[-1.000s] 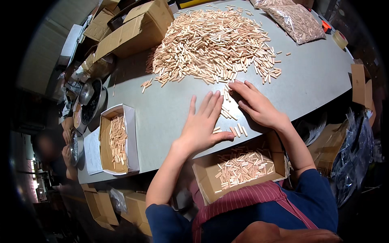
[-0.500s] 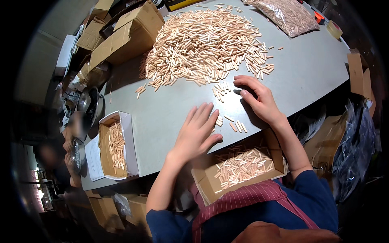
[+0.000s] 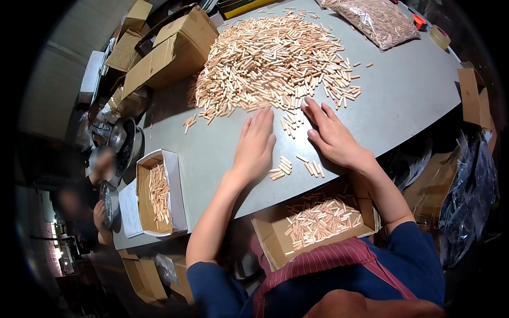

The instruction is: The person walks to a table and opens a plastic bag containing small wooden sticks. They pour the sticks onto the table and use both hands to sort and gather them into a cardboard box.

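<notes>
Left hand: I see my left hand (image 3: 255,146) flat on the grey table (image 3: 413,95), palm down, fingers spread and straight, holding nothing; its fingertips reach the near edge of the dowel pile (image 3: 273,61).
Right hand: my right hand (image 3: 331,135) also lies flat and open, fingers stretched toward the pile's edge, nothing gripped.
Dowels: the big heap of short pale wooden pegs covers the far middle of the table; a few loose pegs (image 3: 297,165) lie between and just below my two hands.
Lap box: an open cardboard box (image 3: 318,225) sits at the table's near edge against my apron, partly filled with pegs.
Left box: a white-sided box (image 3: 159,193) with some pegs inside stands to my left, well apart from my hands.
Bag: a clear bag of pegs (image 3: 379,21) rests at the far right.
Cartons: brown cartons (image 3: 169,50) crowd the far left corner.
</notes>
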A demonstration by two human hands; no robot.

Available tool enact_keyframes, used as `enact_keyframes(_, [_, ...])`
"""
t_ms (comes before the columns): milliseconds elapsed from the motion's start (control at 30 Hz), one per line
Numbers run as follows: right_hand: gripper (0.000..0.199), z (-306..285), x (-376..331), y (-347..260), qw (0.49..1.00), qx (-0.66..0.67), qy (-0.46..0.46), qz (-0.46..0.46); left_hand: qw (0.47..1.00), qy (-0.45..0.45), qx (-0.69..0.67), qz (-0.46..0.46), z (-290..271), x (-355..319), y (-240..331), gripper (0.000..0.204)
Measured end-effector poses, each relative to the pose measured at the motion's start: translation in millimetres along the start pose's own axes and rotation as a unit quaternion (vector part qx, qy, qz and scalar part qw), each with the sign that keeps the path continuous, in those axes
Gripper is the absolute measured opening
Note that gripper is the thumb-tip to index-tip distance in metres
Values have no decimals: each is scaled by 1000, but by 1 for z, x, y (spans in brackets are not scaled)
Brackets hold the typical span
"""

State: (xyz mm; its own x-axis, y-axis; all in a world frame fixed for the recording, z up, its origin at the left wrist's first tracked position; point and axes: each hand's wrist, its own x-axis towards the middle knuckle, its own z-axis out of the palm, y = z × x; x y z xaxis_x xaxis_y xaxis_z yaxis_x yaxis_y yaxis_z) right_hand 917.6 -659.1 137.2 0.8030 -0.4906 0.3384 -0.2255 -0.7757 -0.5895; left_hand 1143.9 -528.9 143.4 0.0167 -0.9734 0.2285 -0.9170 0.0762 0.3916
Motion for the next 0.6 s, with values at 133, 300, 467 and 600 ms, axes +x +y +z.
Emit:
enact_keyframes(133, [65,0,1,-3,998,51,-19,20,997,-18,-45,56,0,13,3,53])
enact_keyframes(300, [46,-6,-8,3,950,308,35,44,847,-63,-525,-62,-4,-8,1,45])
enact_keyframes(467, [36,-4,-6,17,896,415,137,79,814,139,-548,-132,-7,-12,-9,48])
enact_keyframes(600, [39,-2,-7,16,908,396,119,73,842,92,-520,-115,-9,-10,-5,53])
